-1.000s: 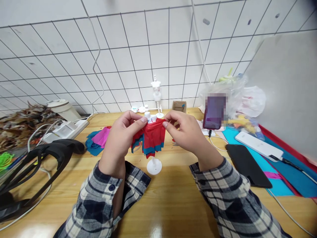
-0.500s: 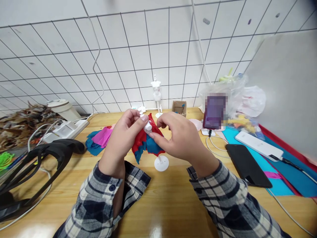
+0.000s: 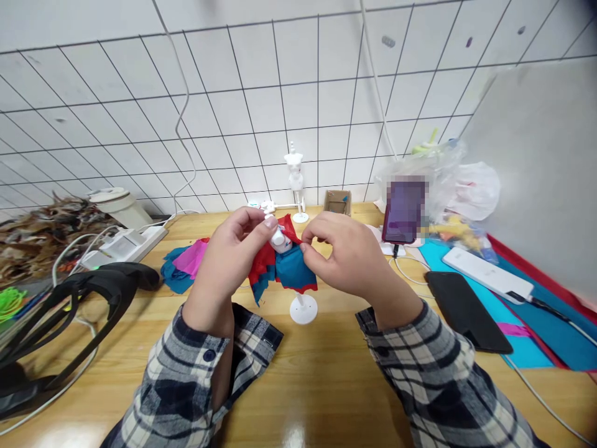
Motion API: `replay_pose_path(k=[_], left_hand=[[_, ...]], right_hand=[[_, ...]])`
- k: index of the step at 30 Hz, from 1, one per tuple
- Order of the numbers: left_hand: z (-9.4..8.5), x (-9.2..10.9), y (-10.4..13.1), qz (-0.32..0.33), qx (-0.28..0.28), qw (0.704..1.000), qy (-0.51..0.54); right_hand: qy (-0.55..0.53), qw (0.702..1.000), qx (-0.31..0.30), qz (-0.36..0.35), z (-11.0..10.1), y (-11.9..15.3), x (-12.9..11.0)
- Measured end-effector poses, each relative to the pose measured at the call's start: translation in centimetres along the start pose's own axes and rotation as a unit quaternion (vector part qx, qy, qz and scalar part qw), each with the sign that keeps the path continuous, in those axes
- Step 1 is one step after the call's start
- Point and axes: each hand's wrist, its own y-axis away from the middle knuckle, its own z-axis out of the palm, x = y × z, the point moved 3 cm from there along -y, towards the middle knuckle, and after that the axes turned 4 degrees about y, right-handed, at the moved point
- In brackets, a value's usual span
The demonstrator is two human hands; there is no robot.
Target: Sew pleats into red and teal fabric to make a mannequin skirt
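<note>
Red/blue cloth (image 3: 296,269) round sm. white mannequin (image 3: 280,241); L hand (image 3: 228,249) grips mannequin's top, R hand (image 3: 347,258) pinches cloth edge.

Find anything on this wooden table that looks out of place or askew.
A white miniature dress form lies sideways near the wall, its round base on edge; it looks toppled beside the upright dress form.

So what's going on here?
A person is handling a little white dummy with a red and blue cloth on it. The left hand holds the dummy near its top, tilted. The right hand has its fingertips at the cloth's edge, though it's hard to tell if they pinch it. Another dummy stands near the wall, and pink and blue scraps lie on the table to the left.
</note>
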Motion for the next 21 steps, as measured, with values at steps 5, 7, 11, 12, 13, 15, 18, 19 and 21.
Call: replay_pose_path(k=[5, 7, 11, 12, 13, 15, 18, 19, 21], left_hand=[[0.0, 0.0, 0.2, 0.015, 0.0, 1.0, -0.001], [0.1, 0.2, 0.3, 0.017, -0.011, 1.0, -0.007], [0.2, 0.7, 0.4, 0.008, -0.021, 0.999, -0.024], [0.2, 0.8, 0.4, 0.006, -0.018, 0.999, -0.027], [0.3, 0.9, 0.5, 0.004, -0.016, 0.999, -0.028], [0.3, 0.9, 0.5, 0.002, -0.02, 0.999, -0.027], [0.3, 0.7, 0.5, 0.005, -0.033, 0.999, -0.02], [0.2, 0.6, 0.4, 0.005, -0.036, 0.999, -0.012], [-0.2, 0.5, 0.4, 0.006, -0.044, 0.999, 0.008]], right_hand=[[-0.035, 0.999, -0.021, 0.015, 0.2, 0.0, -0.6], [-0.042, 0.999, -0.014, 0.024, 0.2, -0.1, -0.5], [-0.105, 0.994, -0.029, 0.025, 0.2, -0.3, 0.2], [-0.129, 0.991, -0.033, 0.03, 0.1, -0.3, 0.5], [-0.152, 0.987, -0.033, 0.039, 0.1, -0.3, 0.8], [-0.184, 0.981, -0.031, 0.061, 0.1, -0.3, 1.2], [-0.192, 0.977, -0.026, 0.088, 0.1, -0.3, 1.4], [-0.186, 0.977, -0.021, 0.098, 0.0, -0.3, 1.5], [-0.162, 0.98, -0.003, 0.119, -0.1, -0.4, 1.9]])
